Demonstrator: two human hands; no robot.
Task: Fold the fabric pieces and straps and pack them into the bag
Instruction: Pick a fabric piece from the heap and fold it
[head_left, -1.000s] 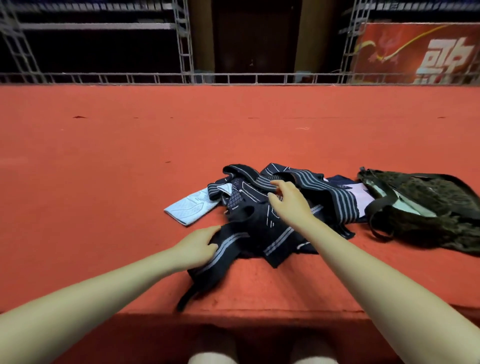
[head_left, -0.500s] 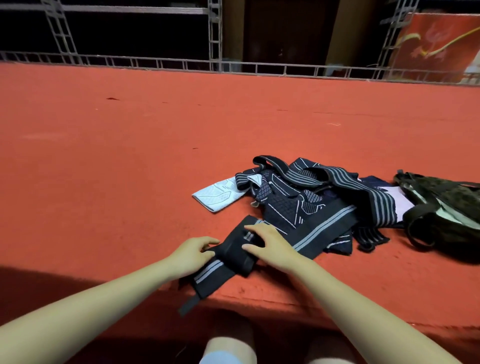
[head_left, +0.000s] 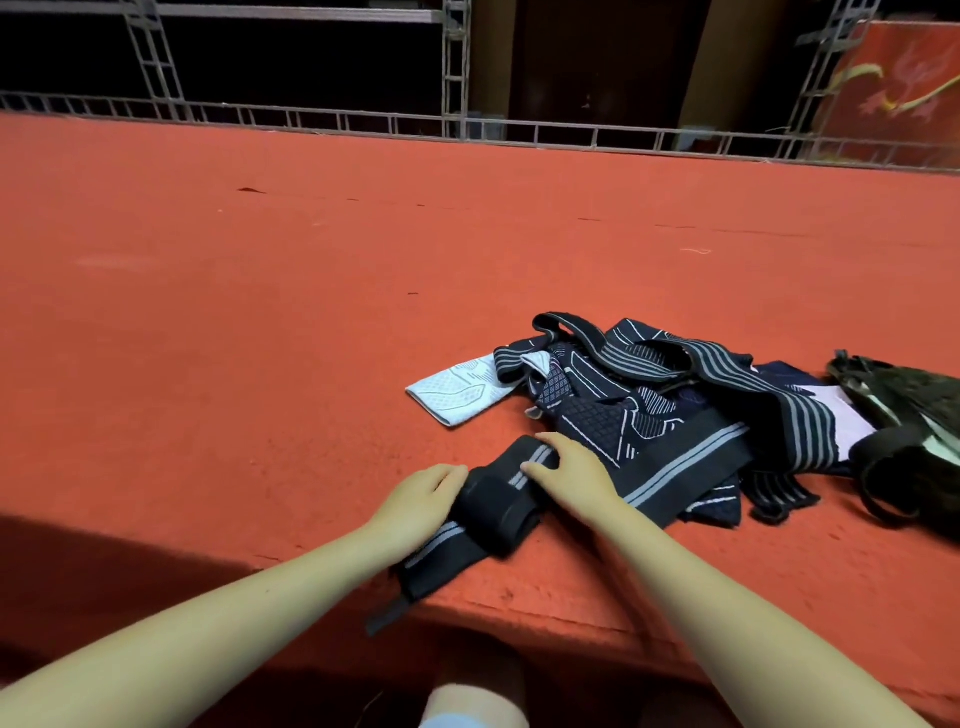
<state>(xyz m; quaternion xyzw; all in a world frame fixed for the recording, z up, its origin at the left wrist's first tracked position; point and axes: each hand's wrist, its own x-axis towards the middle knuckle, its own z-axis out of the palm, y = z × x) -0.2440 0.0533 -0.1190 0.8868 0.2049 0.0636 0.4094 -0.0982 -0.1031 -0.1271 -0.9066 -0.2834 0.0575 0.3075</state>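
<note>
We have the black grey-striped strap (head_left: 498, 506) folded at the carpeted ledge (head_left: 260, 364) edge, our left hand (head_left: 421, 501) curled against its 9 o'clock side, our right hand (head_left: 571, 475) pressing flat-fingered at 3 o'clock. Its tail hangs over the edge; letting go could drag it off, we judge. The fabric pile (head_left: 649, 405) and camouflage bag (head_left: 914, 441) lie at 2 o'clock.

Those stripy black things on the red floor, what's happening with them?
A person is tidying them up to pack away. Both hands are on one black strap with grey stripes at the near edge of the red platform: the left hand holds its side and the right hand presses on top, folding it over. The other fabric pieces lie in a heap beside the dark bag, not yet packed.
</note>
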